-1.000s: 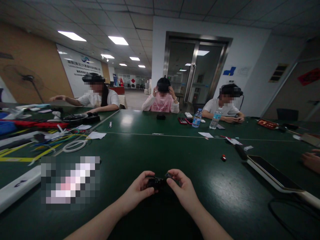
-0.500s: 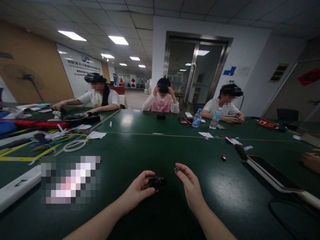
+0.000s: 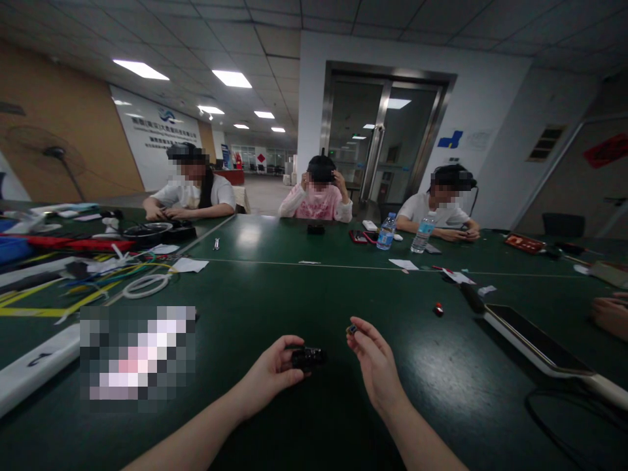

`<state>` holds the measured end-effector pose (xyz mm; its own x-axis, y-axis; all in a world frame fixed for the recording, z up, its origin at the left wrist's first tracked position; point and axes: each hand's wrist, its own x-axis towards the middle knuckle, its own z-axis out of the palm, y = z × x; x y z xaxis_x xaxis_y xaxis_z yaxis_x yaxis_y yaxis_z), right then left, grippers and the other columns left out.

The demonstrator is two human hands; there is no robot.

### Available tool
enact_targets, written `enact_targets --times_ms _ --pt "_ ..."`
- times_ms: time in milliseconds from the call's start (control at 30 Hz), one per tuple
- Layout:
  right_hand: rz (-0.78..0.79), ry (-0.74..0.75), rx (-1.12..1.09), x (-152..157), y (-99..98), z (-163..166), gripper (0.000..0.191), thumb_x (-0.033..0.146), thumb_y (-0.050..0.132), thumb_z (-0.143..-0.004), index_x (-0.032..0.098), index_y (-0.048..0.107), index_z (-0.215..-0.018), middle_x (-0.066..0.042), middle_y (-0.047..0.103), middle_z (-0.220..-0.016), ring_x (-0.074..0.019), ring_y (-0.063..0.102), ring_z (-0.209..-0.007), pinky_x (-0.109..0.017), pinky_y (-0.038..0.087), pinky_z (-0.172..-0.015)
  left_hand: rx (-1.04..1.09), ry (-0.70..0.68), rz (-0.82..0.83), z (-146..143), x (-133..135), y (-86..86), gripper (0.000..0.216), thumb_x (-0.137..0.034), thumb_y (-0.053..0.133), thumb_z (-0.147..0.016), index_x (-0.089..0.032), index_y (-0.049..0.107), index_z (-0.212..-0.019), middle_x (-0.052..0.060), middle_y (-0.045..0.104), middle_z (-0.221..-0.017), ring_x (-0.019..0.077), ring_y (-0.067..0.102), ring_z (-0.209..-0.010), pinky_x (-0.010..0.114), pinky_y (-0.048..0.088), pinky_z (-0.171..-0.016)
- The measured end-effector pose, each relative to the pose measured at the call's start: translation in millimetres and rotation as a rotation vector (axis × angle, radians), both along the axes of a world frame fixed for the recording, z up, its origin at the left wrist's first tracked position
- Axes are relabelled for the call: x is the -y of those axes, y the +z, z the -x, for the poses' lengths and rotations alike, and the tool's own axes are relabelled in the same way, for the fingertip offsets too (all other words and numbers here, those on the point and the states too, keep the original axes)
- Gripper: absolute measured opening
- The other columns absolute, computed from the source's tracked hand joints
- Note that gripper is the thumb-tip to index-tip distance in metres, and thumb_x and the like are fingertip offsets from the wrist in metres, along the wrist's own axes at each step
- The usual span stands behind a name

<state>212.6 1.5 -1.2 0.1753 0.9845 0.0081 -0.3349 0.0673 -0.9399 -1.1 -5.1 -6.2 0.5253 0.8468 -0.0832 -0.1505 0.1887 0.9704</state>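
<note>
Head view: at lower centre of the frame, the left hand (image 3: 271, 374) clamps a black device (image 3: 310, 356), seemingly to steady it at a green table (image 3: 265, 297); farther right, the right hand (image 3: 375, 364) pinches a small piece (image 3: 351, 330), apparently too slight for fuller grasp.

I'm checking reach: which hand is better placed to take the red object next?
Probably the right hand: it is nearer the red object, though it holds a small part. The left hand is farther away, gripping a black device.

A shiny black device (image 3: 310, 356) is held near a small dark piece (image 3: 351, 330).
</note>
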Motion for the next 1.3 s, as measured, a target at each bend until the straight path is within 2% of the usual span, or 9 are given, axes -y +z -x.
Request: enact_targets --times_ms 133,333,700,967,1167,1300 --pt "0.012 0.004 -0.050 0 0.5 2 0.031 0.034 0.069 -0.064 0.023 0.065 -0.093 -0.003 0.062 -0.090 -0.0194 0.055 -0.087 -0.033 0.041 -0.078 0.001 0.003 -0.017 -1 -2 -3.8 0.045 -0.014 0.064 -0.071 -0.021 0.041 -0.108 0.007 0.063 -0.104 0.0222 0.061 -0.096 0.042 0.040 -0.090" --pt "0.010 0.040 -0.053 1 -1.3 3 0.031 0.035 0.068 -0.065 0.023 0.065 -0.093 -0.003 0.062 -0.090 -0.0187 0.055 -0.086 -0.032 0.041 -0.078 0.002 0.009 -0.028 0 -2 -9.0 0.044 -0.014 0.062 -0.073 -0.022 0.040 -0.111 0.008 0.063 -0.106 0.0219 0.061 -0.095 0.041 0.041 -0.085" --pt "0.014 0.046 0.024 4 0.5 5 0.033 0.034 0.065 -0.068 0.022 0.062 -0.098 -0.005 0.061 -0.095 -0.0200 0.055 -0.087 -0.034 0.043 -0.079 -0.003 0.017 0.016 -2 1 0.6 0.046 -0.018 0.066 -0.071 -0.022 0.040 -0.108 0.007 0.064 -0.105 0.0213 0.061 -0.096 0.041 0.040 -0.090" --pt "0.014 0.053 0.031 6 2.3 8 0.032 0.032 0.064 -0.069 0.021 0.061 -0.098 -0.004 0.060 -0.093 -0.0186 0.055 -0.087 -0.033 0.043 -0.081 -0.041 0.032 0.005 0 1 -1.4 0.046 -0.022 0.065 -0.073 -0.022 0.039 -0.111 0.006 0.064 -0.105 0.0222 0.061 -0.097 0.040 0.040 -0.090" --pt "0.001 0.053 0.042 7 2.5 9 0.030 0.031 0.064 -0.070 0.021 0.061 -0.098 -0.003 0.060 -0.095 -0.0181 0.056 -0.089 -0.032 0.043 -0.082 -0.047 0.041 0.005 -3 1 1.2 0.048 -0.026 0.068 -0.068 -0.022 0.041 -0.108 0.006 0.065 -0.102 0.0227 0.061 -0.095 0.041 0.039 -0.089" --pt "-0.014 0.102 0.124 9 5.2 10 0.031 0.029 0.066 -0.070 0.022 0.061 -0.100 -0.004 0.061 -0.098 -0.0191 0.055 -0.095 -0.033 0.042 -0.086 -0.034 0.055 0.000 -3 2 2.0 0.047 -0.025 0.068 -0.069 -0.022 0.041 -0.107 0.007 0.064 -0.103 0.0225 0.061 -0.094 0.042 0.039 -0.089"
